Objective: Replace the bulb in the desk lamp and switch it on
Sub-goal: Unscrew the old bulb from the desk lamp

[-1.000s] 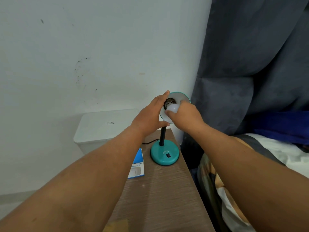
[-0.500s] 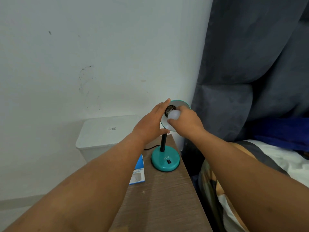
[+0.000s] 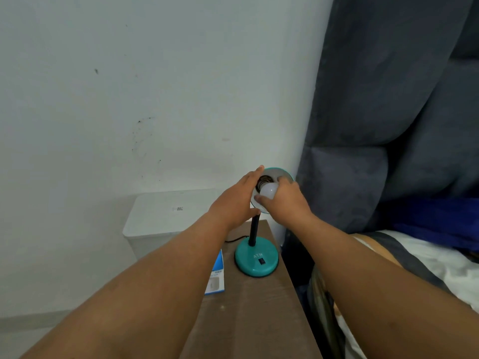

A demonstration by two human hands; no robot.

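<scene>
Two hands at lamp shade [image 3: 282, 172], right hand [image 3: 285, 200] holding bulb [image 3: 268, 190] at socket [image 3: 264, 180]

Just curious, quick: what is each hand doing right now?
Left hand: open, steadying the lamp shade.
Right hand: closed on the bulb at the socket.

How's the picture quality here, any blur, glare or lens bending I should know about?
Head view: soft, even light with no glare; the lamp is unlit. Wide-angle bending curves the forearms and the wall's edge. The bulb in the right hand looks slightly soft, and the blue box's print is too blurred to read.
</scene>
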